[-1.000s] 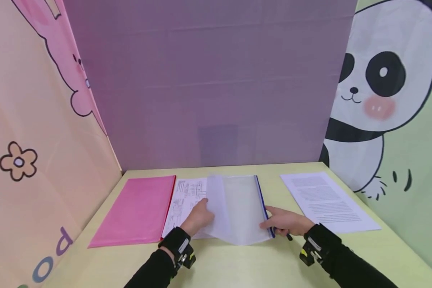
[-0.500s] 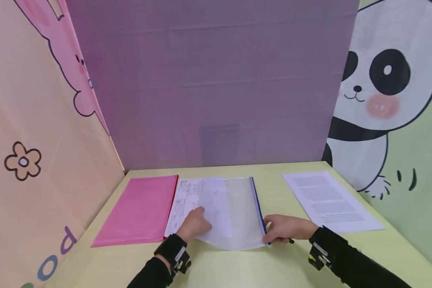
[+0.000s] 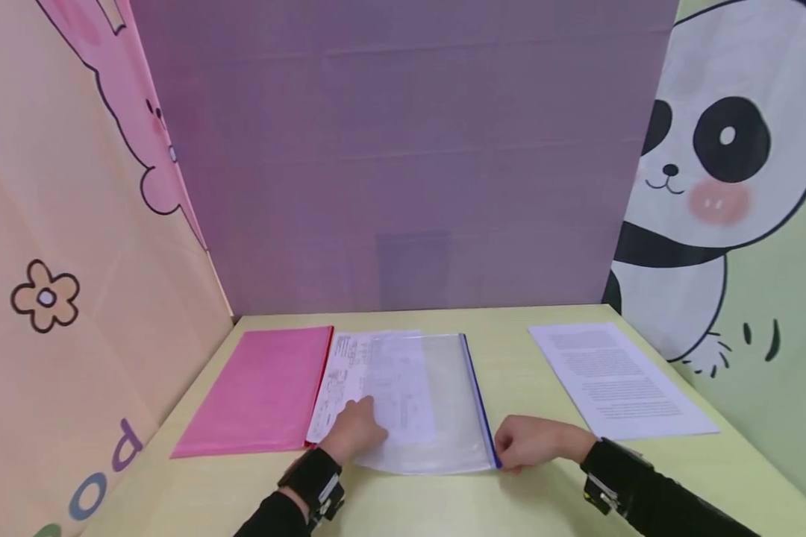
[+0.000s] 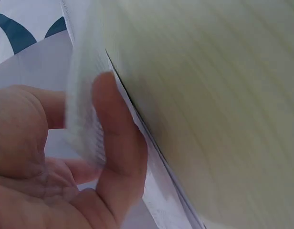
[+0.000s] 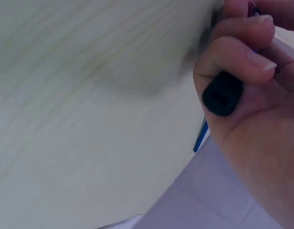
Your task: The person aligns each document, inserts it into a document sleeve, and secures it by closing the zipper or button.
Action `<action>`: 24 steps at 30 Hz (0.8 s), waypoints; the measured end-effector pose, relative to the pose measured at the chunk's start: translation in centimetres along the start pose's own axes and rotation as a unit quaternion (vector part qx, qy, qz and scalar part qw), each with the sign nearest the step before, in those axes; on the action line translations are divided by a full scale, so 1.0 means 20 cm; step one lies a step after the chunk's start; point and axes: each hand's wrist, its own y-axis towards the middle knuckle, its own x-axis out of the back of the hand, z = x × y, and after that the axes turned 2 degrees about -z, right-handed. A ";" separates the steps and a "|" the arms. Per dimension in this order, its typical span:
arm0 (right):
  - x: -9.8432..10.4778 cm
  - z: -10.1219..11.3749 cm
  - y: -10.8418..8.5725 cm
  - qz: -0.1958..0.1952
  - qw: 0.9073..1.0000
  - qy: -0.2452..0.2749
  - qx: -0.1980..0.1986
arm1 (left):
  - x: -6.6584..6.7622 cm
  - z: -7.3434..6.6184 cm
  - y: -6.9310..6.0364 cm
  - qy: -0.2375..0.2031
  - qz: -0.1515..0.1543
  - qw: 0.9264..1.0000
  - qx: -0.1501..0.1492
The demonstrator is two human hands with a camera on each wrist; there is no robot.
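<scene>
Holding the clear folder (image 3: 453,388) at its near edge, with film (image 4: 84,114) pinched in the fingers of the left hand (image 3: 352,432) and the blue spine (image 3: 480,399) gripped by the right hand (image 3: 529,441), curled round a black-ended object (image 5: 223,94). Lying mid-surface, right of the pink folder (image 3: 258,391), over part of a sheet (image 3: 341,377) with markings too small to read. Separated by a strip of surface (image 3: 513,373) from the printed page (image 3: 628,384), likewise illegible, with "o" and "d" readable on the left wall (image 3: 107,343).

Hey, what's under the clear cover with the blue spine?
A marked sheet, partly: its left strip lies uncovered, the rest shows faintly through the clear cover. The left hand hides a lower patch; what lies beneath the sheet can't be seen.
</scene>
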 end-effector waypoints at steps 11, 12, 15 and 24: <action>-0.08 0.01 0.00 -0.041 0.975 -0.190 0.106 | 0.00 -0.01 -0.06 0.105 -0.023 0.994 0.000; -0.09 0.01 0.00 -0.046 0.970 -0.211 0.109 | -0.01 -0.03 -0.07 0.128 -0.032 0.991 0.000; -0.10 0.01 -0.01 -0.060 0.952 -0.278 0.114 | -0.03 -0.06 -0.09 0.203 -0.059 0.977 -0.013; -0.15 0.06 0.00 -0.080 0.916 -0.367 0.141 | -0.14 -0.26 -0.11 0.230 0.096 0.951 -0.184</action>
